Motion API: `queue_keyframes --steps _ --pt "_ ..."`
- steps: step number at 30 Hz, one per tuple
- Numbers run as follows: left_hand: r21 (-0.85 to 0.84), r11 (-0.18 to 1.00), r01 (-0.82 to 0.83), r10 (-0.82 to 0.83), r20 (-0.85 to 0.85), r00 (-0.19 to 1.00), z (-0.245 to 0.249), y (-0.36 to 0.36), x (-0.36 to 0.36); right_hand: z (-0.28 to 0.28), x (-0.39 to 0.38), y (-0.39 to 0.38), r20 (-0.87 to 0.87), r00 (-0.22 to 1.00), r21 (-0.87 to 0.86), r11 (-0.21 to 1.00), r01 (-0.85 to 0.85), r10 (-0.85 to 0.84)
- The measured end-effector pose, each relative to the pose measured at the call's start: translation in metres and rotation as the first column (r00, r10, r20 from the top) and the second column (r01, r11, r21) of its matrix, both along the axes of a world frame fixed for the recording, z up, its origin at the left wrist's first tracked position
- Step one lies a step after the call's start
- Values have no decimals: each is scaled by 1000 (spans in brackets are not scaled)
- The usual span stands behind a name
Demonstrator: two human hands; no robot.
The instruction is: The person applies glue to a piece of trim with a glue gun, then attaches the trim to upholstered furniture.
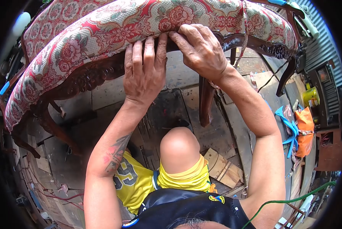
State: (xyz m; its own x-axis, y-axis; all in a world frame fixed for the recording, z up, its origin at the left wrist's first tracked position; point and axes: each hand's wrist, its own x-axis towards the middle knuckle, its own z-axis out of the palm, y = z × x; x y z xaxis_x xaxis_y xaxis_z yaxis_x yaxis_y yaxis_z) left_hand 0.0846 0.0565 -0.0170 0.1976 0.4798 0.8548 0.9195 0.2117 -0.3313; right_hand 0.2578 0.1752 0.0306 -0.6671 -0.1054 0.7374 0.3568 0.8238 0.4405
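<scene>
both hands, the left [145, 70] and the right [201, 49], press fingertips to the lower edge of a floral-upholstered seat [121, 28], its carved wooden frame [96, 74] standing above a plank floor [213, 133].

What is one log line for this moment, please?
left hand: on fabric edge | right hand: on fabric edge | sofa: floral cover, carved wood

head-worn camera, looking forward and steeply down, close above the lap
</scene>
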Motion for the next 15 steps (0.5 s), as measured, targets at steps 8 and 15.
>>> queue_keyframes --steps 8,15 --pt "-14 1000 15 -15 -4 1000 -2 2 0 1 0 0 -10 1000 8 1000 -9 9" --pt "-72 995 63 -63 7 998 -5 4 -2 -1 -1 -1 -10 1000 3 1000 -5 6"
